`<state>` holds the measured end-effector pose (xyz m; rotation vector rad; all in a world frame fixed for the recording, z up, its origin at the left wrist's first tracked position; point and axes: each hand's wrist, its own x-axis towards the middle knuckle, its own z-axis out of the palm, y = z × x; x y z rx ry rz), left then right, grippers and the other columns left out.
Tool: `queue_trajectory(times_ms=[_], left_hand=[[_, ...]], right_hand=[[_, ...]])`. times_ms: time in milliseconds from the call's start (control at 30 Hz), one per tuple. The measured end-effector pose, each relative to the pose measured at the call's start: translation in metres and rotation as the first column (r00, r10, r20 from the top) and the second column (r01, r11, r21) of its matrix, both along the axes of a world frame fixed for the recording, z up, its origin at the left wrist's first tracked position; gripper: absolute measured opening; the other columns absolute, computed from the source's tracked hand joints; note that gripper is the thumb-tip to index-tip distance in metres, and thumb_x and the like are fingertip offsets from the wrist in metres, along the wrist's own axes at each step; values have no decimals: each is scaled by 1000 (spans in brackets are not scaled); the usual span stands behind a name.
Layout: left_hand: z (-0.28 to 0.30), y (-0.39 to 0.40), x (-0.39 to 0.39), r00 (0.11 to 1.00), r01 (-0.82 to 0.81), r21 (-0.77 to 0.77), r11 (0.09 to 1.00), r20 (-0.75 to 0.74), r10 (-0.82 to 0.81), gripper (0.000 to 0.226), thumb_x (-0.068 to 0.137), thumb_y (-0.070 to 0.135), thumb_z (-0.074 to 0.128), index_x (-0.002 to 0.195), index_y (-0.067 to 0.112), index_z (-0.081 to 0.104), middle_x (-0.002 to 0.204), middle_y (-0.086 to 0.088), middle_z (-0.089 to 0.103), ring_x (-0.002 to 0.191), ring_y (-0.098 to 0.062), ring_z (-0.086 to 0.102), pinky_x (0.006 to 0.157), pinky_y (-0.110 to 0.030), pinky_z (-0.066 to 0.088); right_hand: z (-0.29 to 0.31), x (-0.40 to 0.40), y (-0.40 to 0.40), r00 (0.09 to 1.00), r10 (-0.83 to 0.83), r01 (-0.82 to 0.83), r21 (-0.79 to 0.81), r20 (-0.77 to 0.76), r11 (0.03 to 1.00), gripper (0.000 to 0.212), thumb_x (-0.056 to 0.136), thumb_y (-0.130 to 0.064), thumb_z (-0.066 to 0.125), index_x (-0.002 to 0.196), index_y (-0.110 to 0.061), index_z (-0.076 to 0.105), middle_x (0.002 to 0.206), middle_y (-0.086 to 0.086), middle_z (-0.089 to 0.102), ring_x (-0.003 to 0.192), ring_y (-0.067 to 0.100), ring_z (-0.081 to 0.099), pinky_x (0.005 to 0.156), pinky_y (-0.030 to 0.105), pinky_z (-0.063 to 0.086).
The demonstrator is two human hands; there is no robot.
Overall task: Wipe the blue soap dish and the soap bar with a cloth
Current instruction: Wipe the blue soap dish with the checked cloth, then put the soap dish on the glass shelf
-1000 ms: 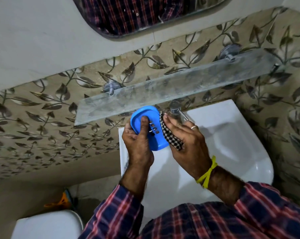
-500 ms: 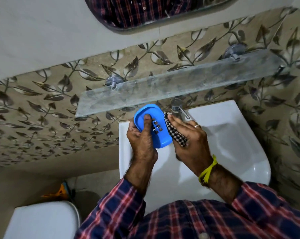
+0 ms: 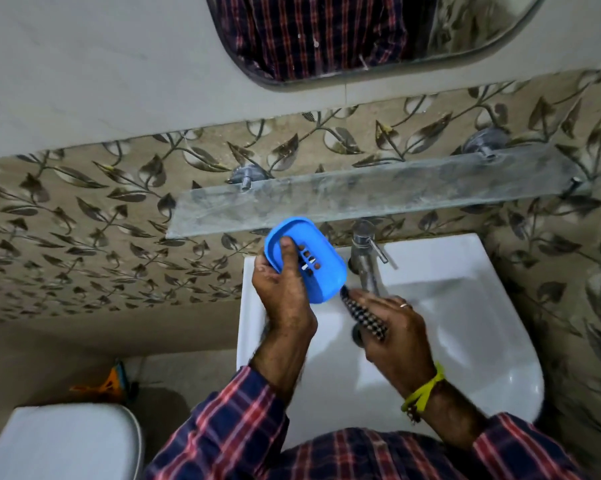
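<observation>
The blue soap dish (image 3: pixel 321 271) is an oval plastic tray with drain slots in its floor. My left hand (image 3: pixel 283 296) holds it tilted above the left rim of the sink, thumb pressed inside it. My right hand (image 3: pixel 392 327) grips a black-and-white checked cloth (image 3: pixel 363 315) just below and to the right of the dish. The cloth's tip sits close to the dish's lower edge; I cannot tell whether it touches. No soap bar shows anywhere in view.
A white sink (image 3: pixel 465 306) lies under both hands, with a steel tap (image 3: pixel 365 254) at its back edge. A cloudy glass shelf (image 3: pixel 378 195) juts from the leaf-patterned wall above. A mirror (image 3: pixel 361 36) hangs higher up. A white toilet lid (image 3: pixel 63 441) sits at lower left.
My right hand with the cloth has slid down off the dish's right side to below its lower edge. The left hand keeps holding the dish.
</observation>
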<state>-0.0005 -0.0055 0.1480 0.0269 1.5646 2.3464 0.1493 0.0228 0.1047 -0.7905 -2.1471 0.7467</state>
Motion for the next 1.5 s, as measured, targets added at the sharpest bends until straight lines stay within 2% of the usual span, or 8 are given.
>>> queue_trajectory(times_ms=[300,533,767,933,1100,1300,1400,1500], left_hand=[[3,-29,27,962,154,-301,941,-173,-213,11,86,31,58,79,26,64,67,15,61,62,-3,53,61,-22,46],[53,-4,-5,977,123,-244,962,-138,-160,21,86,7,77,97,10,60,71,-4,65,52,-13,65,40,-22,49],[70,39,-25,990,138,-180,974,-18,-143,51,81,11,84,120,10,51,107,-21,69,58,-20,75,49,-25,58],[64,48,-41,949,119,-440,890,-214,-233,53,78,28,87,112,14,49,105,-21,71,56,-20,73,46,-30,59],[70,50,-53,914,130,-640,758,-220,-342,50,81,32,83,108,8,49,92,-23,72,40,-16,66,40,-29,56],[63,24,-34,777,-42,-446,894,-577,-251,41,88,40,76,111,21,48,70,-8,70,42,-17,66,39,-34,54],[20,-8,-21,668,-68,-443,894,-686,-289,28,89,44,74,95,25,54,58,0,65,49,-20,65,50,-36,54],[-39,-30,-38,736,-40,-705,708,-501,-456,29,86,38,78,100,18,63,81,-4,72,75,-27,71,73,-46,57]], right_hand=[[0,-1,23,981,-192,190,-207,8,960,47,67,13,67,104,-13,77,90,-2,58,81,6,59,77,-2,37],[9,-11,31,989,-146,143,-184,-3,972,27,68,9,72,89,-7,77,81,13,67,81,32,66,74,33,53],[12,-19,40,980,-200,197,-262,13,945,19,71,1,71,86,-7,77,82,4,64,82,25,63,70,18,40],[5,-15,40,973,-231,225,-329,23,917,23,69,3,69,87,-8,78,79,2,64,76,17,58,68,16,38],[-8,-7,39,955,-296,268,-456,12,849,6,73,-7,73,78,-4,74,67,11,69,67,31,65,66,39,57],[-18,0,32,956,-292,240,-572,1,785,7,72,-16,68,76,-16,74,50,0,61,49,30,63,49,40,56],[-25,3,26,943,-331,275,-581,10,766,9,72,-9,69,70,-17,71,49,0,61,43,15,54,45,31,50],[-29,9,25,930,-364,327,-581,56,746,7,72,-7,72,69,-12,70,55,5,66,51,16,57,52,31,54]])
